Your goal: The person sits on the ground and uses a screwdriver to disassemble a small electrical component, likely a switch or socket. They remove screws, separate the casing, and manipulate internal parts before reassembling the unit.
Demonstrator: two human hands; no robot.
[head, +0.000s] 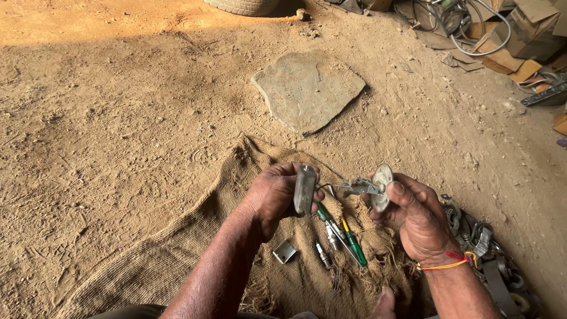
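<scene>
Gripped upright in the left hand (273, 195) is a grey metal bar (305, 189), long axis vertical; a round metal disc (382, 188) is pinched edge-on in the right hand (416, 215), above burlap sacking (177, 254) bordered by open dirt floor (106, 118)

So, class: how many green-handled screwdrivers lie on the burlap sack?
2. One green-handled screwdriver lies right of centre on the burlap sack; the other lies just below the left hand. The hands may hide more.
</scene>
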